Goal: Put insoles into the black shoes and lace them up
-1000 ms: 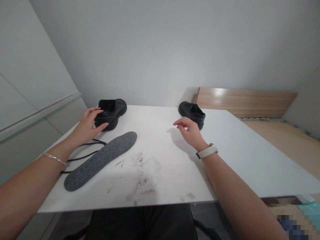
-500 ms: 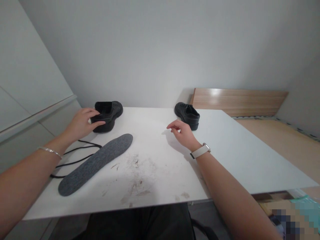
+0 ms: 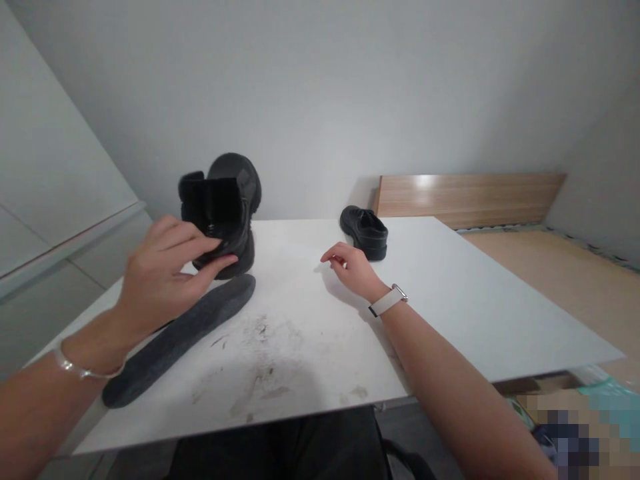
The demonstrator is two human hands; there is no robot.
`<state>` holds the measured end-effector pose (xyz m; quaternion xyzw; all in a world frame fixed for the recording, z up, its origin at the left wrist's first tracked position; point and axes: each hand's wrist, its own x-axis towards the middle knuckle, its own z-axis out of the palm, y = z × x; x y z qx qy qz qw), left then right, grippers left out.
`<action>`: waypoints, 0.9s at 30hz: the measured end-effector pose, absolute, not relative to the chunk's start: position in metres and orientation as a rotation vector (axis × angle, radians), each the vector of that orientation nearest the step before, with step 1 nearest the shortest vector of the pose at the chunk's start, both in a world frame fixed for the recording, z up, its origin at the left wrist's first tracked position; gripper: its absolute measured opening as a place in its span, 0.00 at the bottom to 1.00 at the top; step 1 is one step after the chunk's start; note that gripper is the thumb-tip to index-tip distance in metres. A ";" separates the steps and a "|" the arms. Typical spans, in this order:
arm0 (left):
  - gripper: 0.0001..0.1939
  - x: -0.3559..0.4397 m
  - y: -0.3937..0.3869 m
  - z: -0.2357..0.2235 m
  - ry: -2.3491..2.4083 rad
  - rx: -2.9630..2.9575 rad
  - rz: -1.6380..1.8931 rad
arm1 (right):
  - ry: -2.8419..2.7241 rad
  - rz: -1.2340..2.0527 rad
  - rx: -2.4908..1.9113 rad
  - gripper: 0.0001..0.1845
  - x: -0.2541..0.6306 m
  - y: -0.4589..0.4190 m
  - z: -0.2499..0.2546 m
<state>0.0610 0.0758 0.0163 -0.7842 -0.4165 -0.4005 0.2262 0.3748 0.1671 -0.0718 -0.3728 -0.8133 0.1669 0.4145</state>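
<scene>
My left hand (image 3: 173,263) pinches the heel collar of a black lace-up shoe (image 3: 235,193) between thumb and fingers. The shoe is tilted, toe raised, its opening facing me; whether its heel touches the table cannot be made out. Below that hand a grey felt insole (image 3: 200,333) lies slantwise on the white table (image 3: 320,320), partly in shadow. My arm and hand hide most of the black laces beside it. My right hand (image 3: 353,267) hangs over the table with loosely bent fingers, holding nothing. Just behind it stands the other black shoe (image 3: 367,233).
Dark scuffs (image 3: 263,367) mark the table's near part. A wooden board (image 3: 465,200) stands at the back right, beside a beige bed surface (image 3: 565,260). White cabinet panels (image 3: 55,220) rise on the left, and a grey wall closes off the back.
My left hand has taken hold of the left shoe and raised its toe, bringing it closer to me. My right hand keeps its pose. The view has shifted slightly right.
</scene>
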 end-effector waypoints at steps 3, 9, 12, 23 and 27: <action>0.04 0.096 0.041 0.009 -0.991 -2.360 -1.179 | -2.019 0.409 -0.935 0.16 0.375 0.167 -0.071; 0.08 0.135 0.006 -0.018 -0.854 -2.635 -1.151 | -1.971 0.378 -0.929 0.16 0.376 0.168 -0.071; 0.07 0.144 -0.001 -0.032 -0.831 -2.715 -1.107 | -1.983 0.387 -0.926 0.16 0.375 0.168 -0.071; 0.18 0.106 0.019 -0.024 -1.060 -2.759 -0.904 | -1.976 0.438 -0.962 0.15 0.375 0.170 -0.074; 0.23 0.049 0.051 -0.027 -1.639 -2.391 -0.700 | -1.968 0.425 -0.959 0.15 0.376 0.169 -0.073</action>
